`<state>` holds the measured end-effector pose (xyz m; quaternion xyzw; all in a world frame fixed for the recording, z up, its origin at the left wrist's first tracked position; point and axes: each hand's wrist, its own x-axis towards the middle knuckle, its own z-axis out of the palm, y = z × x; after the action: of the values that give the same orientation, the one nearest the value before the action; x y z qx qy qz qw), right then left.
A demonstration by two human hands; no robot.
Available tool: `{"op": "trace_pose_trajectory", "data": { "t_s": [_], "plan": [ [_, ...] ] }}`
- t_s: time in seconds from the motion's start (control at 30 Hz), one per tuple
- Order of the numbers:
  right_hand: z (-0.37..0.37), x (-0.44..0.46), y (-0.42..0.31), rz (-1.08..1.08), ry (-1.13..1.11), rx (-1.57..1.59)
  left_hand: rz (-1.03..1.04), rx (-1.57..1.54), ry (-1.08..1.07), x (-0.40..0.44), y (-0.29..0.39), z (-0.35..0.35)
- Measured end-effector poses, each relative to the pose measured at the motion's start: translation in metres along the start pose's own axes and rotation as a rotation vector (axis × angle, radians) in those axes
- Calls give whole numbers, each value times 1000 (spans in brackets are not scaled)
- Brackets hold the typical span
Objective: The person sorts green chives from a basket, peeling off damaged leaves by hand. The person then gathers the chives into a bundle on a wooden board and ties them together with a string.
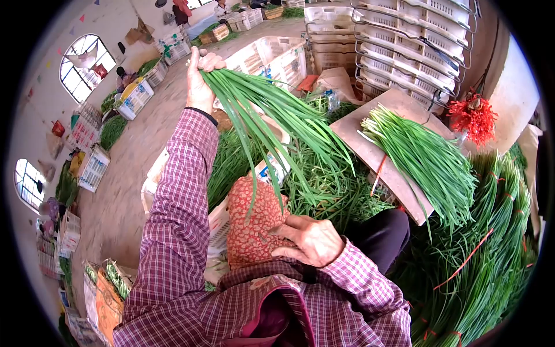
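Observation:
My left hand (200, 78) is raised at arm's length, closed around the base ends of a loose bunch of garlic chives (277, 107). Their long green leaves fan out to the right and droop. Low over my lap, my right hand (312, 238) has its fingers loosely bent, thumb and forefinger apart, with nothing visible between them. It is close to the red flowered cloth (251, 222) on my lap. Beyond my right knee, a bundle of chives (422, 162) lies on a tilted board (358, 130), its white ends toward the back.
Loose leaves (329, 191) are heaped ahead of my lap. Tied chive bundles (485, 254) are piled at the right. White crates (413, 40) stand stacked behind the board, and red ties (473, 115) hang beside them. An open white crate (269, 55) stands ahead.

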<state>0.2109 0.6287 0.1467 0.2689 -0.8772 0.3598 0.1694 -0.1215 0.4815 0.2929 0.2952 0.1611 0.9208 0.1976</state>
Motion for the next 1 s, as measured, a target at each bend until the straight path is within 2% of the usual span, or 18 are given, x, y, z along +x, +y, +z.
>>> {"op": "trace_pose_trajectory", "data": {
  "t_s": [0.03, 0.13, 0.2, 0.23, 0.27, 0.37, 0.4, 0.47, 0.53, 0.6, 0.67, 0.7, 0.73, 0.8, 0.87, 0.9, 0.93, 1.0],
  "plan": [
    [-21, 1, -9, 92, -7, 60, -2, -16, -14, -1, 1, 1],
    [-45, -12, 2, 162, 131, 188, -6, -30, -41, -4, 4, 0],
    [-56, -16, 10, 245, 361, 233, -39, 21, -70, -4, 7, 0],
    [-67, -17, 13, 291, 413, 113, -64, 19, -64, -4, 6, 3],
    [-74, -14, 11, 372, 452, 139, -67, 11, -72, -4, 3, 4],
    [-79, 0, 26, 232, 565, 4, -57, 360, -19, -24, -34, 39],
    [-79, 12, 29, 197, 595, 23, -62, 439, -101, -31, -51, 47],
    [-73, 37, 43, 70, 660, -49, -105, 522, -80, -51, -91, 63],
    [-72, 58, 40, 126, 639, -102, -63, 605, -115, -75, -128, 98],
    [-71, 66, 42, 133, 659, -40, -82, 462, -136, -87, -158, 118],
    [-83, 54, 43, 227, 697, 53, -91, 372, -182, -83, -165, 121],
    [-87, 45, 47, 266, 715, -85, -92, 368, -188, -82, -172, 121],
    [-94, 34, 50, 180, 710, -160, -150, 273, -181, -81, -179, 122],
    [-110, 13, 50, 223, 702, -362, -206, 124, -138, -79, -193, 129],
    [-139, -8, 55, 312, 665, -593, -155, 166, 9, -72, -205, 148],
    [-160, -23, 59, 263, 656, -725, -132, 162, 35, -63, -208, 148],
    [-184, -39, 63, 211, 644, -855, -143, 94, 12, -48, -206, 139],
    [-227, -72, 70, 212, 634, -976, -90, 170, -20, -31, -202, 132]
  ]
}}
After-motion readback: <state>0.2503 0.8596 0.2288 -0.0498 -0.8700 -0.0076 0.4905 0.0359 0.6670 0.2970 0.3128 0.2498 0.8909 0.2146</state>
